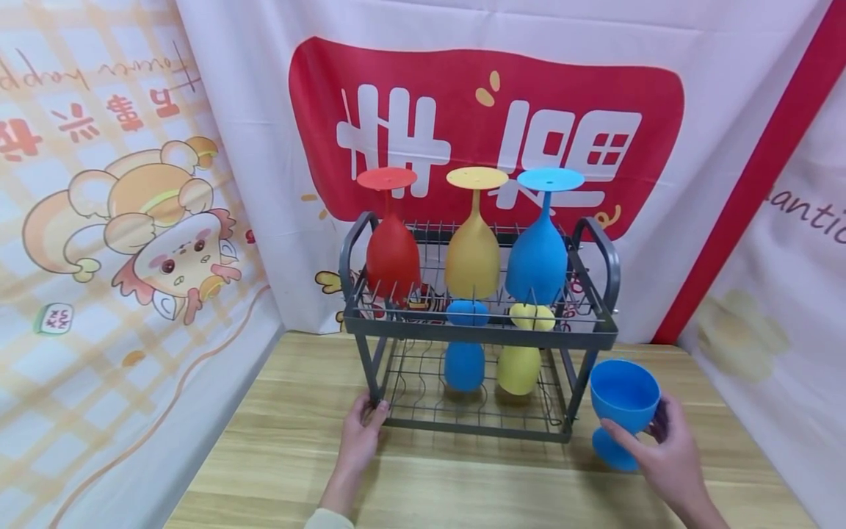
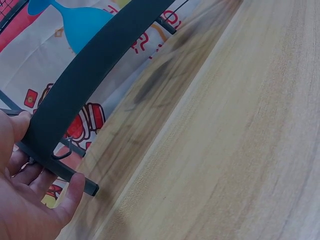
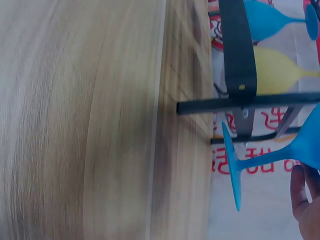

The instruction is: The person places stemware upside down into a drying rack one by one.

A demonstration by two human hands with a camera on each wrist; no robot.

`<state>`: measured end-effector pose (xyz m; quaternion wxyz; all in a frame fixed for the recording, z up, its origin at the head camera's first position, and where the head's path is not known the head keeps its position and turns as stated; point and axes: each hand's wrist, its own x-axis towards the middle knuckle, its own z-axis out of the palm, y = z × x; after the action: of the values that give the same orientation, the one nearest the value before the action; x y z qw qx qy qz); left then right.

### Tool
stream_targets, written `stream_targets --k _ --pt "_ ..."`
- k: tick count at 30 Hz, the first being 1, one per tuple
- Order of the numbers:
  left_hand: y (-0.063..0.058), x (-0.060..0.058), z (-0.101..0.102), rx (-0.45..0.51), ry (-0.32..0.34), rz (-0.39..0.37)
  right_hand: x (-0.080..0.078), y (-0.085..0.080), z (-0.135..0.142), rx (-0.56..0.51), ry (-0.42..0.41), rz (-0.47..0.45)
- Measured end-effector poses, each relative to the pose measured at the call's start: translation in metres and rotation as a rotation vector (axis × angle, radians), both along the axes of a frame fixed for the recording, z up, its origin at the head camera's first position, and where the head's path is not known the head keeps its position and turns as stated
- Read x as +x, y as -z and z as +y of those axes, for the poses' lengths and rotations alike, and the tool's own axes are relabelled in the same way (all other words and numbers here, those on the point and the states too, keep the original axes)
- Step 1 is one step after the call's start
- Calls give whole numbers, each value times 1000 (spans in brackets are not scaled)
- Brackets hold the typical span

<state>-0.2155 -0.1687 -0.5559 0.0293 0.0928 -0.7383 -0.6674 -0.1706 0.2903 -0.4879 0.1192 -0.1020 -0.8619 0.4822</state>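
Observation:
A blue plastic goblet (image 1: 621, 415) is upright at the right of a dark two-tier metal rack (image 1: 476, 332). My right hand (image 1: 670, 452) holds it around the lower bowl, thumb in front. In the right wrist view the goblet's stem and round foot (image 3: 234, 167) show beside the rack's leg; whether the foot touches the table I cannot tell. My left hand (image 1: 360, 433) grips the rack's lower front-left corner. In the left wrist view its fingers (image 2: 37, 177) lie around the dark frame (image 2: 75, 90).
Upside down on the top tier stand a red goblet (image 1: 393, 257), a yellow goblet (image 1: 472, 261) and a blue goblet (image 1: 538, 257). A smaller blue goblet (image 1: 465, 366) and a pale yellow goblet (image 1: 518, 369) are inverted below. The wooden table (image 1: 489, 485) meets printed cloths behind and beside.

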Motion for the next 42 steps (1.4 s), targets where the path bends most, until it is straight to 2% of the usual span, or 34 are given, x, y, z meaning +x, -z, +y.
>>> stream_targets --k 10,17,23,27,31,34,39,42 --pt "1 1 -1 6 -2 -5 14 -5 -39 190 -120 176" --pt "1 0 3 4 3 14 14 -2 -65 271 -201 311" --pt "-1 1 2 11 -1 12 10 3 -90 354 -322 412" --pt "-1 2 1 9 -4 1 8 2 -106 362 -394 427" --pt "-1 1 1 6 -7 -7 6 0 -120 334 -441 388" --pt "-1 2 1 14 -10 -12 5 0 -130 354 -471 368" --pt "2 3 2 16 -12 -7 4 3 -144 430 -541 428" --pt "4 2 3 -14 -32 18 5 3 -151 436 -558 430"
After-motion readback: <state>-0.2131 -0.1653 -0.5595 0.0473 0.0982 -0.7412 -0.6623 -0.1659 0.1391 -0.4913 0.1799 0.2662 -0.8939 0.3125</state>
